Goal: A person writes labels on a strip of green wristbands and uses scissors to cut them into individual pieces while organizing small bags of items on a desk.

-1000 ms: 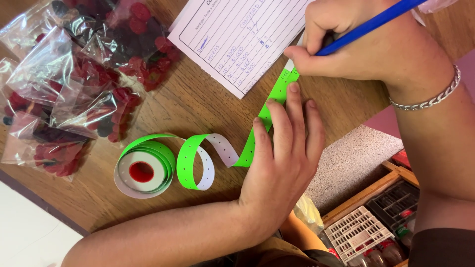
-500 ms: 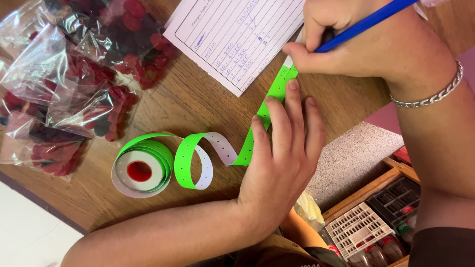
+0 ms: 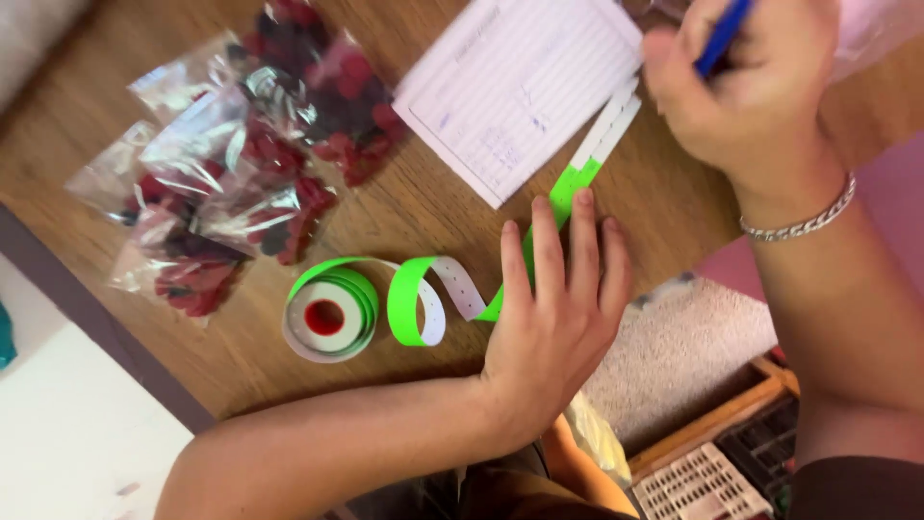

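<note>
My left hand (image 3: 558,318) lies flat on the wooden table (image 3: 404,231), fingers spread a little, pressing down a bright green strip (image 3: 568,188) that unrolls from a green roll with a red core (image 3: 327,313). The strip loops once (image 3: 416,300) beside the roll, and its white end (image 3: 608,123) lies against a lined paper sheet (image 3: 520,91). My right hand (image 3: 746,82), with a silver bracelet on the wrist, grips a blue pen (image 3: 722,34) at the top right, above the strip's end. The pen tip is hidden by my fingers.
Several clear plastic bags of red and dark pieces (image 3: 241,164) lie at the table's left. A speckled mat (image 3: 683,356) and a wooden tray holding a white lattice basket (image 3: 707,486) sit below the table edge at the right. A white surface (image 3: 77,424) is at lower left.
My right hand has lifted the pen off the green strip and moved up and to the right, uncovering the strip's white end. My left hand still presses the strip.
</note>
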